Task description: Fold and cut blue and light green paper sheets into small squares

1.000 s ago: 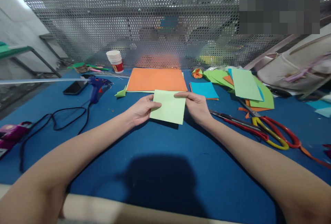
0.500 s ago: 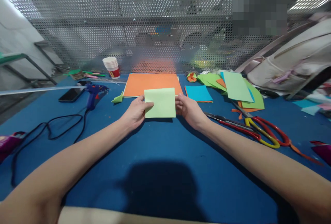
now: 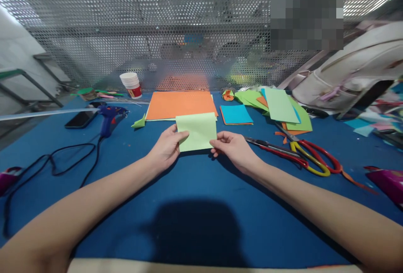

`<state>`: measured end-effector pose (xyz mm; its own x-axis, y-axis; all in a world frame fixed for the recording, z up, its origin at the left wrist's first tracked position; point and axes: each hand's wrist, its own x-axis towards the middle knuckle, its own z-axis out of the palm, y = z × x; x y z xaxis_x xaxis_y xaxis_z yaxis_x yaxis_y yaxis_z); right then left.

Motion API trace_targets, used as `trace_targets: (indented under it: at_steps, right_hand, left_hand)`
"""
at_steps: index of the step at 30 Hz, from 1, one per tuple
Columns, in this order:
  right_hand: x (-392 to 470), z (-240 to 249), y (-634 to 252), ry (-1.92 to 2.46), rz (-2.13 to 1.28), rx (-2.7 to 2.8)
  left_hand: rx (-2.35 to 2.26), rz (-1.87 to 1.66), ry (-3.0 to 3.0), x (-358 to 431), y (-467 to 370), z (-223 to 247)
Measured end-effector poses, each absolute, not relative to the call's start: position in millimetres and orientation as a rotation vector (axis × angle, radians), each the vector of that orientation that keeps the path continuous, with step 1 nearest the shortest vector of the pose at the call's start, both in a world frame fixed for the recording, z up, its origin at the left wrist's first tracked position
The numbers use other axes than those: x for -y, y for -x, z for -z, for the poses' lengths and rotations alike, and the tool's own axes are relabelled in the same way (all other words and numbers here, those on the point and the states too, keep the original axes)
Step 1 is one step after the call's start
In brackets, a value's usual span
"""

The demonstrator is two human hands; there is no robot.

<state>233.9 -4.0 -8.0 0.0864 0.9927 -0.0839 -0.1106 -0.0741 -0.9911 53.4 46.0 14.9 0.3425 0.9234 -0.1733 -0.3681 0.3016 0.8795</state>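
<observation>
A folded sheet of light green paper (image 3: 198, 132) is held up just in front of a stack of orange sheets (image 3: 181, 104). My left hand (image 3: 165, 145) grips its left edge, thumb on the front face and fingers behind. At the lower right corner, my right hand (image 3: 231, 147) pinches the paper between thumb and fingertips. To the right of the orange sheets lies a small pile of blue square paper (image 3: 236, 114). A small folded green paper piece (image 3: 139, 122) rests left of the stack.
On the left are a blue glue gun (image 3: 108, 119) with its cord, a phone (image 3: 81, 117) and stacked paper cups (image 3: 131, 85). Two pairs of scissors (image 3: 317, 168), green paper offcuts (image 3: 278, 105) and a pale bag (image 3: 355, 71) lie right. A perforated metal screen (image 3: 176, 21) stands behind.
My right hand has moved from the paper's upper right edge down to its lower right corner, and now pinches it there. The paper has come slightly lower and nearer.
</observation>
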Motion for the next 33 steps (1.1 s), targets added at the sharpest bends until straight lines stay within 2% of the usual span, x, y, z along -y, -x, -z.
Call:
trace_targets:
  at_steps: [7,16,25,30,33]
  right_hand:
    - [8,11,-236,1.166,-1.202,0.891]
    - [16,16,-219,1.100,-1.211,0.750]
    - [24,15,-209,1.090,-1.311,0.797]
    - [25,17,-212,1.098,-1.360,0.873]
    - [20,15,-224,1.125,-1.281,0.925]
  left_hand:
    - [-0.832,-0.857,-0.770,-32,-57,-14]
    - [-0.908,-0.876,-0.686,-21,-61,-13]
    - [-0.870,-1.047,-0.580,-17,-65,-23]
    - [-0.837,-1.106,-0.700,-20,-61,-17]
    - [-0.856,-1.150,-0.847,-24,-57,-16]
